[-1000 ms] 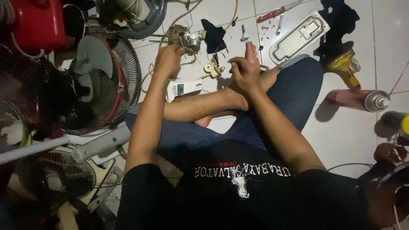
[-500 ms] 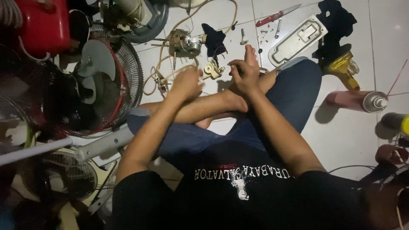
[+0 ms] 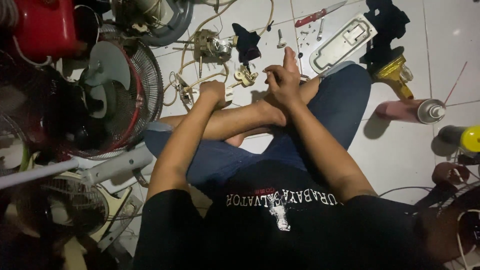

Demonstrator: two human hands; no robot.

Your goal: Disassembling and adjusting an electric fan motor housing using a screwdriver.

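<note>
I am sitting cross-legged on the tiled floor [image 3: 400, 150] beside a caged fan [image 3: 120, 95]. My left hand [image 3: 215, 93] is curling its fingers over a small white part [image 3: 229, 94]. My right hand [image 3: 282, 80] is clenching loosely; I cannot tell around what.

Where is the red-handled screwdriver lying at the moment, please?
In the head view the red-handled screwdriver lies on the white floor tiles at the top, right of centre, just above the pale oblong cover plate and some loose screws.
</note>
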